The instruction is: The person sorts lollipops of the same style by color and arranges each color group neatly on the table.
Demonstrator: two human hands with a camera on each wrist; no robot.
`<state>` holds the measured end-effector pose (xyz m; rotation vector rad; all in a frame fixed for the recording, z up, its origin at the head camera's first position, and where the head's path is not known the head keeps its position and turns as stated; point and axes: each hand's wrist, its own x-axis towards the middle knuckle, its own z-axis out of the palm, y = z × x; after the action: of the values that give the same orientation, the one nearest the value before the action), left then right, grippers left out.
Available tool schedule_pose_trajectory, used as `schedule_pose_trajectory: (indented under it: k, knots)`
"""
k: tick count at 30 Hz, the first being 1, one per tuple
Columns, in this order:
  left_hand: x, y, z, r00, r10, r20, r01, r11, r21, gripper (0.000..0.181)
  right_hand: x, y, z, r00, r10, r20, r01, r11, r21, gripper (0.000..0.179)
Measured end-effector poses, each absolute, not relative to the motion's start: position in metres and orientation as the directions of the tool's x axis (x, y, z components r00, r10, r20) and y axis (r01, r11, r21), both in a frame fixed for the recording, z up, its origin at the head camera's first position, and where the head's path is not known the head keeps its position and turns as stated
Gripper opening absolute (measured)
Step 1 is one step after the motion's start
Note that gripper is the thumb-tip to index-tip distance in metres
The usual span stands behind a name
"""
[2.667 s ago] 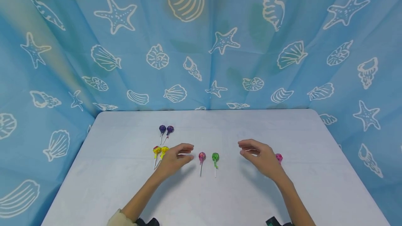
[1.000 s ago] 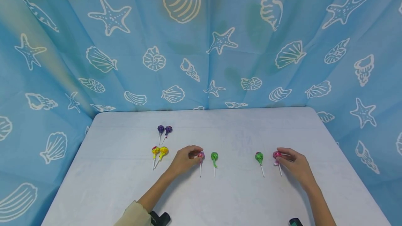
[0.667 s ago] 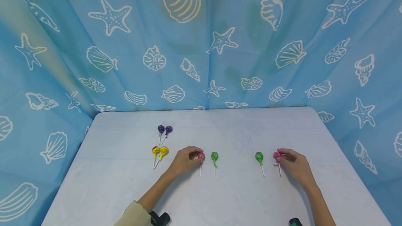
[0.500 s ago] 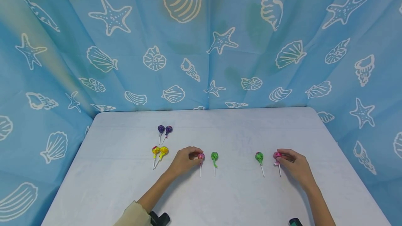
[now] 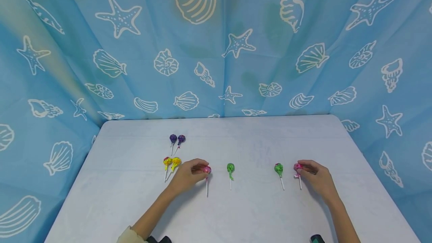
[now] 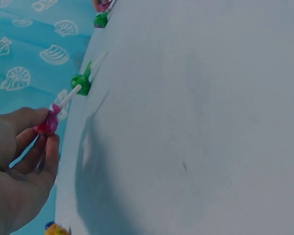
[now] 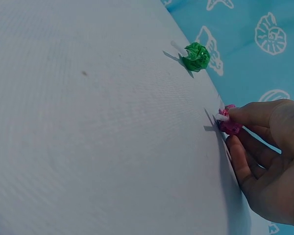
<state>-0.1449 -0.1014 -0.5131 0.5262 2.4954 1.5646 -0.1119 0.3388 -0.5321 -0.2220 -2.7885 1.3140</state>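
Observation:
My left hand (image 5: 186,175) pinches a pink lollipop (image 6: 48,122) by its wrapped head, thumb on one side and fingers on the other. Its white stick points toward me in the head view, and its shadow falls apart from it on the table in the left wrist view. On the right, my right hand (image 5: 317,179) pinches another pink lollipop (image 7: 230,126) by its head, low over the table. Between the hands lie two green lollipops: one green lollipop (image 5: 231,168) nearer the left hand, the other green lollipop (image 5: 278,168) just left of the right hand.
Two yellow lollipops (image 5: 176,162) lie right beside the left hand. Behind them are two purple lollipops (image 5: 173,138). The white table (image 5: 249,213) ends at a blue shell-patterned curtain (image 5: 209,48) at the back and sides.
My left hand has closed on the pink lollipop, then lifted it and moved left toward the yellow ones. My right hand went right to the other pink lollipop and has stayed there.

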Motion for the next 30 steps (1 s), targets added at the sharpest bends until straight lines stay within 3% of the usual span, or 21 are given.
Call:
schedule_pose_trajectory:
  k: [8, 23, 30]
  knots:
    - [-0.129, -0.137, -0.499, -0.943, 0.331, 0.041, 0.175, 0.386, 0.906, 0.023, -0.111, 0.337, -0.532, -0.990, 0.143, 0.004, 0.087, 0.628, -0.774, 0.035]
    - [-0.105, -0.197, -0.493, -0.966, 0.250, -0.067, 0.069, 0.497, 0.865, 0.025, -0.112, 0.336, -0.535, -0.987, 0.163, -0.004, 0.109, 0.647, -0.754, 0.033]
    - [-0.095, -0.208, -0.499, -0.983, 0.112, -0.143, -0.056, 0.561, 0.826, 0.025, -0.113, 0.336, -0.536, -0.986, 0.168, -0.006, 0.113, 0.638, -0.762, 0.034]
